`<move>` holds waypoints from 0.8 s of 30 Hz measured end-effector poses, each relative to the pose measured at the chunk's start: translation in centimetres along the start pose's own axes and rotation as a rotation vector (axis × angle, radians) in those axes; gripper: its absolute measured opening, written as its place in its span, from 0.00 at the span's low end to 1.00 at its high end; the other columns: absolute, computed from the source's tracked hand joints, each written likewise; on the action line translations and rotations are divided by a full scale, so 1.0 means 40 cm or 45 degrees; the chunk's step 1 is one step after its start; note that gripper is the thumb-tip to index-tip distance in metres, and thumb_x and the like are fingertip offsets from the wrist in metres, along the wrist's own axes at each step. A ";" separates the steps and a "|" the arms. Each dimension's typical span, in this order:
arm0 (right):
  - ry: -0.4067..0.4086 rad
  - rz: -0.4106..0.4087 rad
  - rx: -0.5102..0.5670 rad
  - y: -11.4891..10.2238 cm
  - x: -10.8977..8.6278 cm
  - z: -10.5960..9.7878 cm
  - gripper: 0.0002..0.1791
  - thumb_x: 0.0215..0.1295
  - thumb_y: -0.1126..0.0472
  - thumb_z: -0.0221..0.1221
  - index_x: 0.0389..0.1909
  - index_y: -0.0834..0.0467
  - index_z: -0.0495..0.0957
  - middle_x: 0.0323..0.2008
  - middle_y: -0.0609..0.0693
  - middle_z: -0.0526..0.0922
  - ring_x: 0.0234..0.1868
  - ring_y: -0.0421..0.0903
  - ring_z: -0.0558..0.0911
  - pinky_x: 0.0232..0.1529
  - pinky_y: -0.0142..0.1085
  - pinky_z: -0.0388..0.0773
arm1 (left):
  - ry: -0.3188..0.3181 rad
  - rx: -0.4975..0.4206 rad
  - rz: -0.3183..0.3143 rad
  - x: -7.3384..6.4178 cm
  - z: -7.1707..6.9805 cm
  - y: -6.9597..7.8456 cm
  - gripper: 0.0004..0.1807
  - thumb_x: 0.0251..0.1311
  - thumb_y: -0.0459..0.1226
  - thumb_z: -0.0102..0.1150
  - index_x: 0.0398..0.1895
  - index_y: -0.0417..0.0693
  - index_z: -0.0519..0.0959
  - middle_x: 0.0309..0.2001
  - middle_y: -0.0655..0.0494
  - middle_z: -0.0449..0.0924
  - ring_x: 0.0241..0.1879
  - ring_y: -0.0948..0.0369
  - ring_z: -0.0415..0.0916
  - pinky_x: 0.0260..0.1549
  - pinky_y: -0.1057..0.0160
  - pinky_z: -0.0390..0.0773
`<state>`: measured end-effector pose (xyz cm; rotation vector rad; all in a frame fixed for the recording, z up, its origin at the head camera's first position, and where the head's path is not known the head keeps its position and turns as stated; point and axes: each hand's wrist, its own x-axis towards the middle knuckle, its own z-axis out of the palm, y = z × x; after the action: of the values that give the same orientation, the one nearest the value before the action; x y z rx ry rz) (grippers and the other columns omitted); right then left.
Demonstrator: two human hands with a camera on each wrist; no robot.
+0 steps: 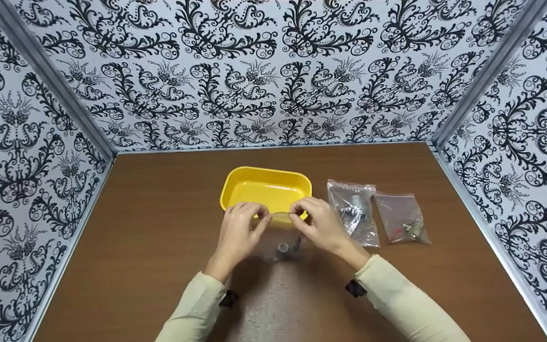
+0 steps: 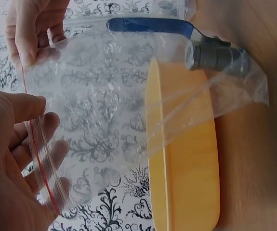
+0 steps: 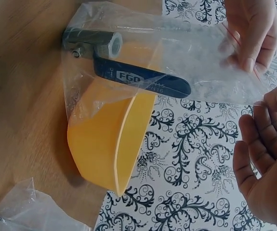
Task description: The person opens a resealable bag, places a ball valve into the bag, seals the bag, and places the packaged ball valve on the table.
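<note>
Between my two hands hangs a clear zip bag [image 2: 99, 101] with a red line along its seal strip. My left hand [image 1: 242, 228] pinches one side of its top edge, thumb against fingers. At the other end of that edge, my right hand [image 1: 321, 223] pinches the plastic between thumb and fingertips. Low in the bag lies a metal ball valve [image 3: 112, 43] with a dark blue lever handle [image 3: 143, 79] bearing white lettering. The bag hangs in front of a yellow plastic tray [image 1: 228, 187], overlapping it in both wrist views.
To the right of the tray, a clear bag [image 1: 344, 190] with metal parts lies on the brown table [image 1: 159, 228]. Beside it is another bag [image 1: 394, 206] holding small brass-coloured and red pieces. Patterned panels [image 1: 264, 85] enclose the table at the back and sides.
</note>
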<state>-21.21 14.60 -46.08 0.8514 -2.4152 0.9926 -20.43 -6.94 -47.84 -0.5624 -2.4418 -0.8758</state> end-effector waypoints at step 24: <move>0.008 0.085 0.139 0.024 0.001 -0.005 0.03 0.64 0.62 0.62 0.34 0.58 0.81 0.31 0.48 0.82 0.31 0.49 0.80 0.33 0.29 0.75 | -0.043 -0.115 -0.165 -0.028 -0.023 -0.085 0.05 0.62 0.42 0.63 0.32 0.54 0.78 0.31 0.60 0.79 0.36 0.57 0.76 0.42 0.58 0.68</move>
<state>-21.86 15.28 -46.42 0.8073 -2.4171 1.1591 -21.01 -10.20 -49.44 -0.4577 -2.5015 -1.0418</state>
